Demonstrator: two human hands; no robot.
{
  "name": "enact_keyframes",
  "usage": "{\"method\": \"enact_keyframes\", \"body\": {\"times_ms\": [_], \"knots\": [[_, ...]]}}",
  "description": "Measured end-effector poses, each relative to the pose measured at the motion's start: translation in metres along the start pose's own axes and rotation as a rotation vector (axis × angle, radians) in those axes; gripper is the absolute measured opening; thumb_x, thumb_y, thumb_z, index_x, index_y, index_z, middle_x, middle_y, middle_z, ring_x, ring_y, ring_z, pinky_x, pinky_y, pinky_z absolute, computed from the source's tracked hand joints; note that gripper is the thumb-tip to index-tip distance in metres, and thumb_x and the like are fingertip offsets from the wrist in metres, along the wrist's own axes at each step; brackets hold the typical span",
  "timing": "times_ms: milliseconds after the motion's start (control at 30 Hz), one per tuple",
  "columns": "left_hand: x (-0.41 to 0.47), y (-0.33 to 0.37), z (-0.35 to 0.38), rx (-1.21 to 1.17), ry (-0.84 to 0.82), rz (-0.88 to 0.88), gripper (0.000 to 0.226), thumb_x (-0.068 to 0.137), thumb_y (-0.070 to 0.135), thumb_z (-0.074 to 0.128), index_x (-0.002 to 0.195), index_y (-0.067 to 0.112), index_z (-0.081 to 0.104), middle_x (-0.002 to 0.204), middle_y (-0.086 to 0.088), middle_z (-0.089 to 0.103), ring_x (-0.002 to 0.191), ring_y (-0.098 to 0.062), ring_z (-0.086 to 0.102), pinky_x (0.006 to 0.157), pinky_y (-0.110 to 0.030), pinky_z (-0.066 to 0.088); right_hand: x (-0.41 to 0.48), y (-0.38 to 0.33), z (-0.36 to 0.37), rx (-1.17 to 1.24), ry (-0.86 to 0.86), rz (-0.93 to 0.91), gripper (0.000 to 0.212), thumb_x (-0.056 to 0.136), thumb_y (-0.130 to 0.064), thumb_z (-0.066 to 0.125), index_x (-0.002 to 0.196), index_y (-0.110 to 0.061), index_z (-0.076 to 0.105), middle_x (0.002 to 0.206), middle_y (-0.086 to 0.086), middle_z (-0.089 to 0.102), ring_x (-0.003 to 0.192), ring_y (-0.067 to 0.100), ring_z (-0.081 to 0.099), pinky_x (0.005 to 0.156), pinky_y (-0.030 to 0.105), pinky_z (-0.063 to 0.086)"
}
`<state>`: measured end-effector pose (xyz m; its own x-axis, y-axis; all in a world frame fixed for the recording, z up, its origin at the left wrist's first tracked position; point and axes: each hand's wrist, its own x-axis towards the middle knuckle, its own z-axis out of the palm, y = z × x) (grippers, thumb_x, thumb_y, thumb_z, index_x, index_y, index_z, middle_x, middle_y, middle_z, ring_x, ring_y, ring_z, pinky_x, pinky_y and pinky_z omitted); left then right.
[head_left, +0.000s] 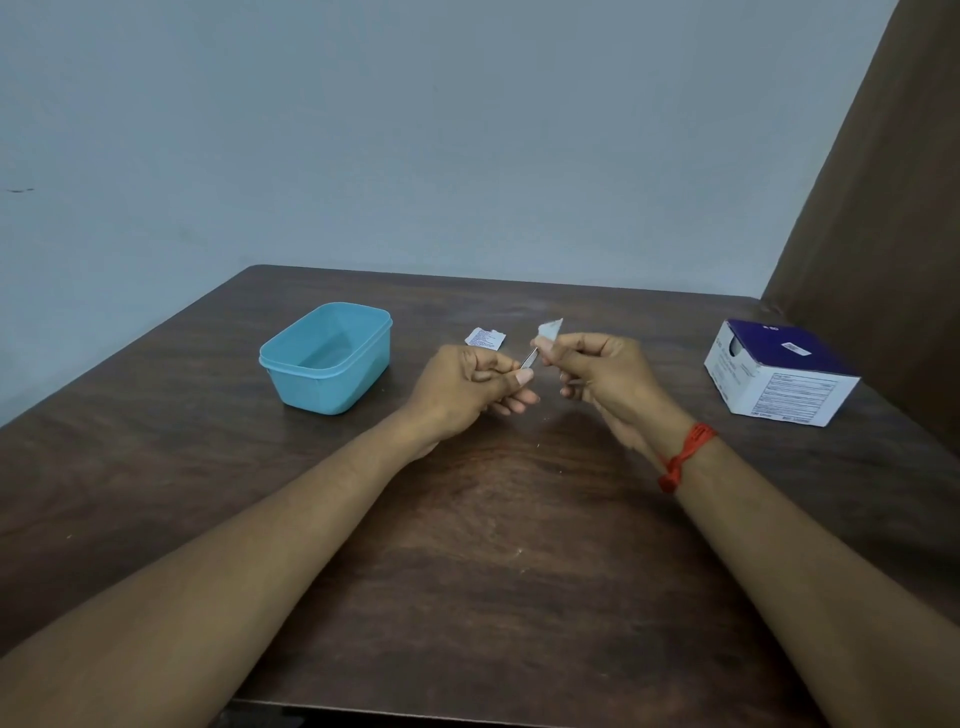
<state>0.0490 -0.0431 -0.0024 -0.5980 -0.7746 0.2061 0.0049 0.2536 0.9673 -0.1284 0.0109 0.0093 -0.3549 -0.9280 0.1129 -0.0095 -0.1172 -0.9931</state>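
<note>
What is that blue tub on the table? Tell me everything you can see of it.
The tub is light blue, rectangular with rounded corners, plastic by its look, with a thicker band round the rim. It has no lid on and nothing shows inside. It stands upright on the dark wooden table, left of the person's left hand and apart from it. Only the table touches it.
</note>
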Motion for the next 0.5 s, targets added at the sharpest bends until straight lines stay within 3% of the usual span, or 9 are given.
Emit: {"method": "enact_keyframes", "body": {"times_ms": [233,400,500], "knots": [[-0.0003,-0.0013,0.0002,0.005,0.007,0.011,0.007,0.093,0.015,0.07,0.096,0.013,0.075,0.086,-0.011,0.078,0.076,-0.019,0.074,0.07,-0.024,0.06,-0.0039,0.002,-0.0015,-0.059,-0.073,0.057,0.017,0.08,-0.026,0.082,0.089,-0.011,0.08,0.081,0.001,0.073,0.058,0.006,0.048,0.054,0.024,0.043],[0.0002,0.0006,-0.0021,0.035,0.003,0.006,0.009,0.093,0.016,0.07,0.097,0.011,0.075,0.086,-0.009,0.079,0.076,-0.02,0.075,0.07,-0.026,0.06,-0.0003,-0.0023,-0.0023,0.019,0.025,0.052,0.024,0.078,-0.027,0.084,0.093,-0.009,0.079,0.086,0.005,0.071,0.056,0.007,0.045,0.052,0.023,0.042],[-0.0005,0.0007,-0.0015,0.027,0.0,0.009,0.009,0.092,0.015,0.07,0.098,0.009,0.075,0.086,-0.011,0.079,0.076,-0.019,0.075,0.069,-0.025,0.06,-0.0003,-0.0019,-0.0041,0.007,-0.016,0.071,0.021,0.079,-0.026,0.083,0.091,-0.009,0.079,0.082,0.002,0.072,0.055,0.007,0.045,0.051,0.022,0.041]]}}
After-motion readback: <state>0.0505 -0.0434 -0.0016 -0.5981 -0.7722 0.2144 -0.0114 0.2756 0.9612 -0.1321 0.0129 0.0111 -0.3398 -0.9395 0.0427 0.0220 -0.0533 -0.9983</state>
